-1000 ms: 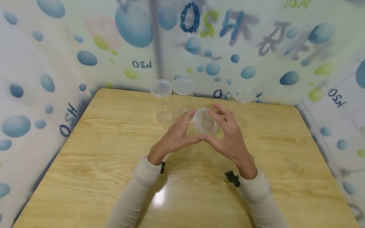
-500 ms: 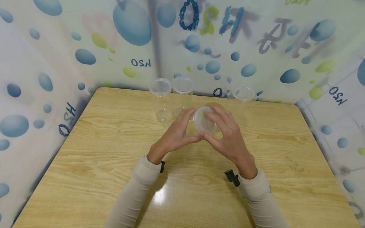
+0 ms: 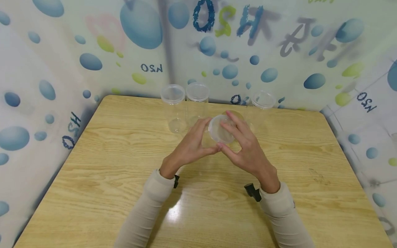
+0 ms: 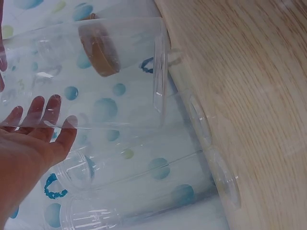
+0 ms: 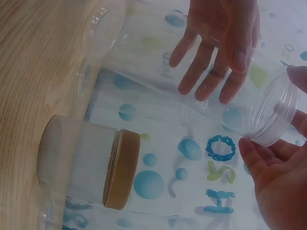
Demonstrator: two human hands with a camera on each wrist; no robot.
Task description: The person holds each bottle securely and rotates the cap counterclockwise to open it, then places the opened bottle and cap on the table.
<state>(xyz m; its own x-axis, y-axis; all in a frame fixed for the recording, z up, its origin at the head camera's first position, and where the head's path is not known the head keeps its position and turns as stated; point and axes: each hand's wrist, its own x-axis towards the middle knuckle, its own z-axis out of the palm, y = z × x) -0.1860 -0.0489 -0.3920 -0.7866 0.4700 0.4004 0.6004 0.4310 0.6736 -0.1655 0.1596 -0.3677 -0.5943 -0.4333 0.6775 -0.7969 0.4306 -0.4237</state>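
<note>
In the head view, a clear cylindrical jar with a translucent lid (image 3: 221,129) stands upright between both hands, in the middle of the table's far half. My left hand (image 3: 191,141) grips the jar's side, its fingers round the clear body (image 4: 129,91) in the left wrist view. My right hand (image 3: 246,148) holds the lid end, with thumb and fingers at the lid's ribbed rim (image 5: 272,112) in the right wrist view. Both thumbs meet at the near side of the lid. Just behind the right fingers, a shorter jar with a brown lid (image 5: 123,170) stands on the table.
Two tall clear lidded jars, a left one (image 3: 173,110) and one beside it (image 3: 197,100), stand at the back edge. Another clear jar (image 3: 263,100) stands further right there. A patterned sheet (image 3: 229,51) rises behind the wooden table (image 3: 108,165).
My right fingers have shifted over the lid's rim, and more of the brown lid behind them shows. My left hand keeps its hold on the jar, nearly still.
</note>
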